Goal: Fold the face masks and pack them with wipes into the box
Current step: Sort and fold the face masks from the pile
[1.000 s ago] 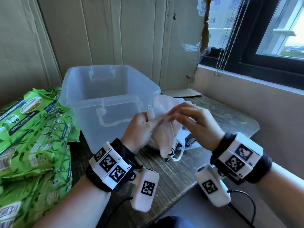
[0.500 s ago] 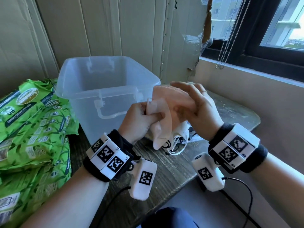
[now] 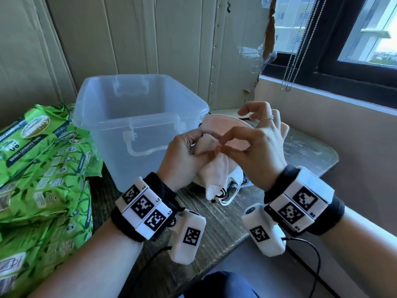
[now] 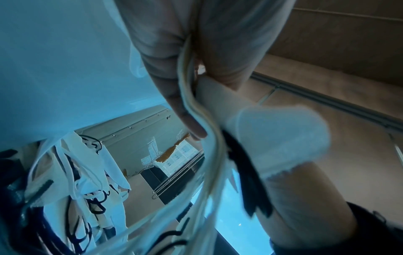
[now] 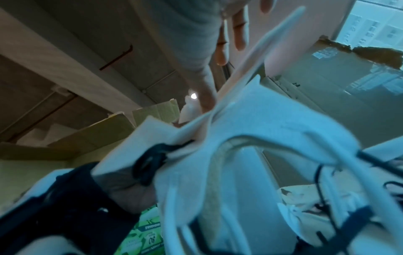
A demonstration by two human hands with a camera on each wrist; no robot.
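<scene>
A pale pink face mask point(image 3: 214, 171), folded into a narrow shape, is held up just right of the clear plastic box point(image 3: 137, 117). My left hand point(image 3: 198, 143) grips its upper left part with curled fingers. My right hand point(image 3: 220, 147) pinches the fold between thumb and forefinger, the other fingers spread upward. In the left wrist view the mask point(image 4: 274, 136) and its ear loop point(image 4: 205, 124) hang past my fingers. The right wrist view shows the mask point(image 5: 261, 131) close up. Green wipe packs point(image 3: 43, 160) lie stacked at the left.
More masks with black and white loops lie in a pile point(image 3: 232, 186) on the wooden table point(image 3: 214, 229) under my hands. The box holds nothing that I can see. A wall and window sill point(image 3: 322, 100) bound the right side; bead chains point(image 3: 290, 61) hang there.
My right hand has gone from cupping the mask's far side to pinching its fold with thumb and forefinger. The left hand keeps its grip, and the mask is folded narrower.
</scene>
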